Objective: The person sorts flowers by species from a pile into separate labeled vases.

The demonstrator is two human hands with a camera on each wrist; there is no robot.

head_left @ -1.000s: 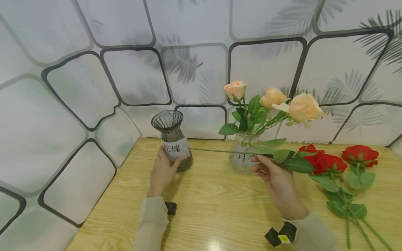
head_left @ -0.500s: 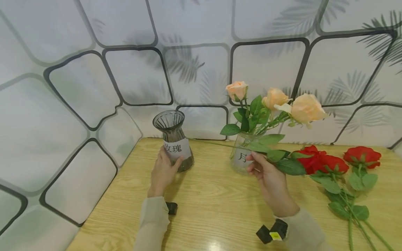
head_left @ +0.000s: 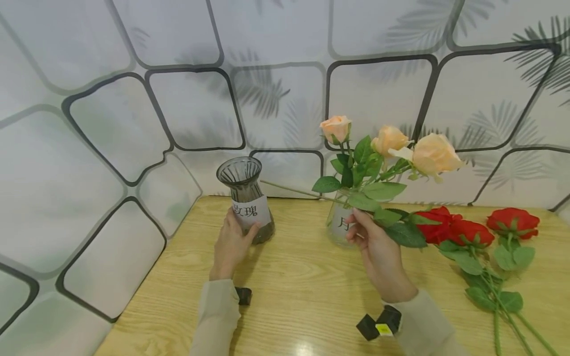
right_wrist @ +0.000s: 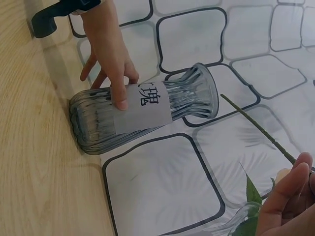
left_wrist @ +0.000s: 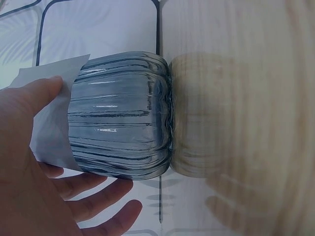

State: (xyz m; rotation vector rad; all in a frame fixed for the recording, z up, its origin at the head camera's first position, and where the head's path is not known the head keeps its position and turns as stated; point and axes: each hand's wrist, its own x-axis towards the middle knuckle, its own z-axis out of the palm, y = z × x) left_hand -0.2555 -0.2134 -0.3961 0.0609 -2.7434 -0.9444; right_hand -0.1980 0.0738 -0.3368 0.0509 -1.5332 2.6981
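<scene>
Since the prev. frame, R grip (head_left: 383,262) has shifted slightly L, and the bare stem end of the held red rose (head_left: 433,225) has risen to near the rim of the grey vase (head_left: 245,190). L grip (head_left: 231,242) and that vase have kept position.

R grip: thumb + fingers closed in a pinch on the rose stem; bloom to R, bare end to L. L grip: part-curled round the vase body, thumb on its label (head_left: 257,212).

Materials: grey vase = smoky ribbed glass, flared mouth, narrow neck, wide base; label = white paper w/ black characters. Clear vase (head_left: 339,239) = transparent glass, partly hidden by R grip, holding peach roses (head_left: 434,154). Loose red roses (head_left: 512,222) lie at R on the surface (head_left: 285,296) (pale wood grain).

Views: R wrist cam shows the stem tip just beside the vase mouth, outside and apart (head cam leaves that gap hard to judge). L wrist cam adds the ribbed base standing on the surface, its reflection, and a label corner projecting past the glass. Red blooms: head cam only.
</scene>
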